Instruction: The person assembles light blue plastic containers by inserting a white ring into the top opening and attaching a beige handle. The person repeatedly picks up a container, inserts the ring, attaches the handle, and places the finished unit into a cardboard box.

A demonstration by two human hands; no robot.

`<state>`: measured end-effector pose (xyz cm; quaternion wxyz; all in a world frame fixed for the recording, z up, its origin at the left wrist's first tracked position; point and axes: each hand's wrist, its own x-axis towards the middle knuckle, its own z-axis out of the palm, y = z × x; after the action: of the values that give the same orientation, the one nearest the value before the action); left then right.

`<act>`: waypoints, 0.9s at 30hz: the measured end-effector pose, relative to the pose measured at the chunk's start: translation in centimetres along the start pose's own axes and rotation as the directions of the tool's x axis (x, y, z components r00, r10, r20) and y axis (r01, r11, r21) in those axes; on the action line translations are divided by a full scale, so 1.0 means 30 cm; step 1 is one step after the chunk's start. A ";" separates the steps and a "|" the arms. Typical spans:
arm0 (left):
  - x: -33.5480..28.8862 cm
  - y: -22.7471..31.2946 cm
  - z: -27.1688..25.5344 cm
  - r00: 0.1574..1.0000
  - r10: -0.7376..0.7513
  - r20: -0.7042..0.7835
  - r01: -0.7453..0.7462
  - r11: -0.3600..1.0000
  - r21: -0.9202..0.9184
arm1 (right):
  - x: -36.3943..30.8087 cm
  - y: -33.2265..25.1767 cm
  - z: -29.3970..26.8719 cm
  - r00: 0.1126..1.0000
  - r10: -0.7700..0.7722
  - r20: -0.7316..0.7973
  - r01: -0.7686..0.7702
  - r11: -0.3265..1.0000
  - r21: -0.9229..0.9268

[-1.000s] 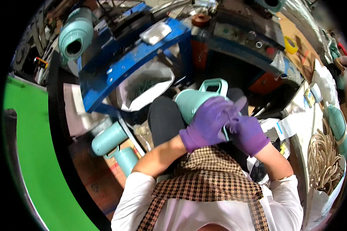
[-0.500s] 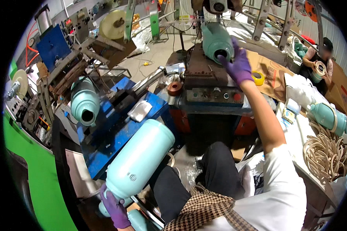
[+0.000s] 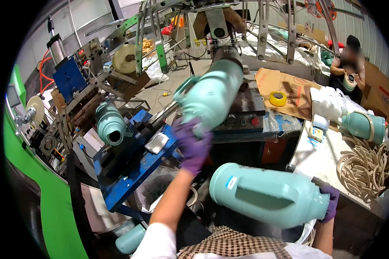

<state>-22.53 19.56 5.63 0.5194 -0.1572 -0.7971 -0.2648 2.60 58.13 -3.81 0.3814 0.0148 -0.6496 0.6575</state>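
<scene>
My left hand [image 3: 192,144], in a purple glove and partly blurred, is closed around the neck end of a pale green thermos flask [image 3: 214,93]. That flask tilts up and away, its far end at the dark round holder [image 3: 227,54] of the machine; whether it sits on the holder I cannot tell. At the lower right my gloved right hand [image 3: 330,203] grips the neck of a second green thermos flask [image 3: 263,196], which lies level over my lap with its handle and a small label facing up. My right fingers are partly hidden behind the neck.
Another flask [image 3: 110,123] rests on the machine at left, above a blue bench [image 3: 121,181]. Yellow tape [image 3: 277,99] lies on cardboard [image 3: 289,82]. On the right are a flask [image 3: 364,126] and a heap of beige rings [image 3: 367,168]. A co-worker [image 3: 348,64] sits far right.
My left hand has risen from the lower left to the machine with its flask. My right hand has come down from the machine and holds a flask at lower right. The view has shifted.
</scene>
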 end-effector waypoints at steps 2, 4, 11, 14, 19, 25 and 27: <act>0.041 0.055 0.206 0.987 0.157 0.016 -0.158 0.984 0.087 | -0.021 -0.066 -0.013 0.805 0.593 0.020 -0.481 0.632 0.607; 0.144 0.050 0.418 0.986 0.158 0.059 -0.163 0.983 0.088 | -0.037 -0.096 -0.014 0.822 0.569 0.004 -0.460 0.660 0.593; 0.478 -0.109 0.657 0.887 0.268 0.375 -0.361 0.910 0.205 | 0.092 0.045 -0.044 0.840 0.155 0.520 -0.258 0.957 0.131; 0.427 -0.011 0.526 0.804 0.352 0.479 -0.247 0.931 -0.268 | 0.222 0.048 0.069 0.598 0.217 0.772 -0.332 0.943 -0.008; 0.180 0.580 -0.089 0.227 0.734 0.641 0.245 0.594 -0.767 | 0.296 -0.018 0.394 0.491 0.260 0.832 -0.579 0.810 0.089; 0.072 0.424 -0.265 0.086 0.256 0.963 0.569 0.781 -0.258 | 0.345 0.096 0.237 0.741 -0.032 0.671 0.300 0.910 -0.287; 0.089 0.287 -0.305 0.195 0.356 0.914 0.537 0.741 -0.403 | 0.490 0.277 -0.011 0.896 -0.040 0.443 0.345 0.691 -0.636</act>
<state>-12.29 21.12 13.21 -0.2191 -0.4064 -0.7922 -0.3991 -11.98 66.62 -3.31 0.2875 0.0714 -0.9068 0.3000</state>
